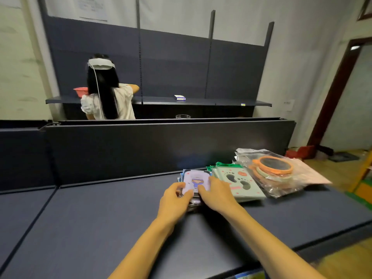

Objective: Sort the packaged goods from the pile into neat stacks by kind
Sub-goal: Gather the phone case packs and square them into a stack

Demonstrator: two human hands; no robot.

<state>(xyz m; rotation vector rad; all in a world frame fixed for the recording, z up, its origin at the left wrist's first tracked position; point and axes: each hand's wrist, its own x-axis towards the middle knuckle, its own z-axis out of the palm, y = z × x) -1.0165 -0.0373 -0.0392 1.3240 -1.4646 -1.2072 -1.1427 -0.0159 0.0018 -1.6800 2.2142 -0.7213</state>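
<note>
Both hands sit on the same small stack on the dark blue shelf top (100, 218): the left hand (174, 200) curls its fingers over the near-left edge of the lilac flat packet with a cartoon figure (196, 181), the right hand (216, 195) presses its fingers on the packet's right side. The slick packets beneath could slide and skew the stack if pushed unevenly. Just right of the grip lie the mint-green footprint packets (239, 183), touching; beyond them, clear bags holding orange-rimmed round mirrors (273, 168) sprawl loosely. Far behind, another person (108, 97) works at a wall shelf.
</note>
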